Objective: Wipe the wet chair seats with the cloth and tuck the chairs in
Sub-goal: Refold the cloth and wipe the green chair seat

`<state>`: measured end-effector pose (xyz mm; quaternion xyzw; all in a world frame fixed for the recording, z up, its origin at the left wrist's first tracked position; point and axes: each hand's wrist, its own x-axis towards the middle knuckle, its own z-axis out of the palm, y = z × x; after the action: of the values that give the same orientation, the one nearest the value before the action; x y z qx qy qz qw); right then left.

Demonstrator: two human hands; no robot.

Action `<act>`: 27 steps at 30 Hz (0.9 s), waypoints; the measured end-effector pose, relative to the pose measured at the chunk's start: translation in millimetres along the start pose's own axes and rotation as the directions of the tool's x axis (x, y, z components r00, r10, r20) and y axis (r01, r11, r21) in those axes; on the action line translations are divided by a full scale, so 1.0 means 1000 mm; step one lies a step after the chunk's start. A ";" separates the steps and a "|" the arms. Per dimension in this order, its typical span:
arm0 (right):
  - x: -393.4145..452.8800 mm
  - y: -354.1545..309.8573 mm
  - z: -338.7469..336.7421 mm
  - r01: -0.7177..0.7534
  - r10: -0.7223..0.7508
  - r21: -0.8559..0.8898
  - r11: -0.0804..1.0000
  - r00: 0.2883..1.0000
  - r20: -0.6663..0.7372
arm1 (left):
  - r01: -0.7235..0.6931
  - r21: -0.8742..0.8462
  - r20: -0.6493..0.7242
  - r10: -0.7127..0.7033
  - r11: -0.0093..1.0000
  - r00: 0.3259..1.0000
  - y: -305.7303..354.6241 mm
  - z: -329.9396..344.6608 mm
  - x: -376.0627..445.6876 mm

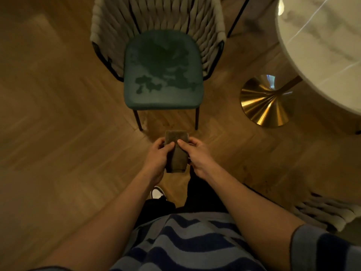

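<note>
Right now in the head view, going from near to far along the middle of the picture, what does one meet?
Blue striped shirt → folded brown cloth held by left hand and right hand → green cushioned chair seat with dark wet patches → pale woven rope chair back.

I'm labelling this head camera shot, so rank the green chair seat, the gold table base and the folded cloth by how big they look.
1. green chair seat, clearly the largest.
2. gold table base.
3. folded cloth, smallest, though it sits nearer the camera, gripped by the left hand and right hand, which cover part of it.
</note>
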<state>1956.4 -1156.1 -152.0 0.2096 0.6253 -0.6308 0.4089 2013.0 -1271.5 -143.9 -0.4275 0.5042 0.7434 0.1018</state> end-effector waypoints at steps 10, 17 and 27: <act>0.157 -0.072 -0.032 -0.015 0.032 -0.198 0.980 0.996 0.084 | -0.048 -0.019 -0.078 0.047 0.999 0.996 0.028 0.052 0.147; 0.253 -0.076 -0.073 0.079 -0.006 -0.700 0.710 0.994 0.106 | -0.009 0.279 -0.162 0.056 0.960 0.985 0.022 0.002 0.250; 0.358 -0.072 -0.106 -0.069 0.005 -0.813 0.578 0.997 -0.081 | 0.138 0.566 -0.555 0.251 0.813 0.793 0.037 -0.158 0.360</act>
<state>1667.7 -1153.8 -399.3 0.0335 0.8543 -0.2574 0.4504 1854.1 -1521.7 -405.3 -0.5743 0.7243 0.3797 0.0366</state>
